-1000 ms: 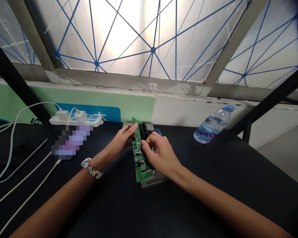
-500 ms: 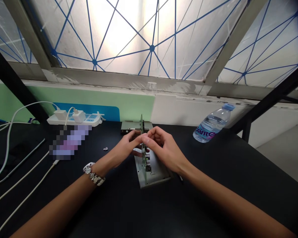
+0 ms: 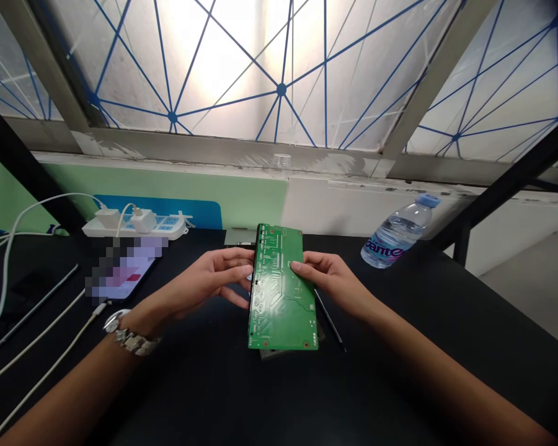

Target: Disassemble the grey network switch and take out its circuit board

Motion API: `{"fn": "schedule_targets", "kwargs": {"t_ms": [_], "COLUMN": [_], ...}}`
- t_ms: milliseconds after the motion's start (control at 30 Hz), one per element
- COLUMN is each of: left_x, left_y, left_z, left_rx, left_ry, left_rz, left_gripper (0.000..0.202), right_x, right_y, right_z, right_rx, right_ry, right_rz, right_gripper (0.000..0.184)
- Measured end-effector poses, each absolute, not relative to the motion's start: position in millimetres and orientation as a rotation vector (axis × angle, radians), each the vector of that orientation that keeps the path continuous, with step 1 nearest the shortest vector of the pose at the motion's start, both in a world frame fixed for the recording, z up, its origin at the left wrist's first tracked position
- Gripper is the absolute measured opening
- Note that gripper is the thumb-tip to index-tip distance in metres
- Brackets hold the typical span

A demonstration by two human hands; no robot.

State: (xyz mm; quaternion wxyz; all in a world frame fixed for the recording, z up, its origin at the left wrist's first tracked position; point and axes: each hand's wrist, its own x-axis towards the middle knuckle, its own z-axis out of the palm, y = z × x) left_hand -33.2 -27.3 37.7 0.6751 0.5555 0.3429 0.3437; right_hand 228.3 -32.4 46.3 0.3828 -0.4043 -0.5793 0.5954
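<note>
A green circuit board [image 3: 281, 297] is tilted up in front of me, its flat face with solder points towards me. My right hand [image 3: 332, 275] grips its right edge, thumb on the face and fingers behind. At the left edge, my left hand [image 3: 218, 272] holds the board between thumb and fingers, the lower fingers spread; some fingertips are hidden behind it. Beneath the board, a grey metal plate [image 3: 272, 355] shows only at its edges. A thin black rod-like tool [image 3: 332, 323] lies just right of the board.
Behind the board lies another flat metal part [image 3: 239, 236]. A water bottle [image 3: 395, 235] leans at the back right. On the left are a phone [image 3: 130, 285] with a cable, a white power strip [image 3: 172, 228] and loose cables. The black table [image 3: 190, 390] meets a wall below the window.
The circuit board has turned from edge-on to face me. My left hand has shifted left to its left edge, and my right hand has moved right to its right edge.
</note>
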Motion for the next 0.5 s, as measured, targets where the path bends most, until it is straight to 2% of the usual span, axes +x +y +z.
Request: {"fn": "schedule_targets", "kwargs": {"t_ms": [233, 500], "left_x": [-18, -19], "left_y": [-35, -41], "left_z": [21, 25], "left_rx": [1.173, 1.296], "left_ry": [0.677, 0.797], "left_rz": [0.683, 0.902], "left_gripper": [0.034, 0.032], "right_x": [223, 235], "right_y": [-36, -41], "right_z": [26, 21], "right_rx": [-1.014, -1.100], "right_ry": [-1.200, -1.583], "right_rz": [1.684, 1.328], "right_gripper": [0.037, 0.036]}}
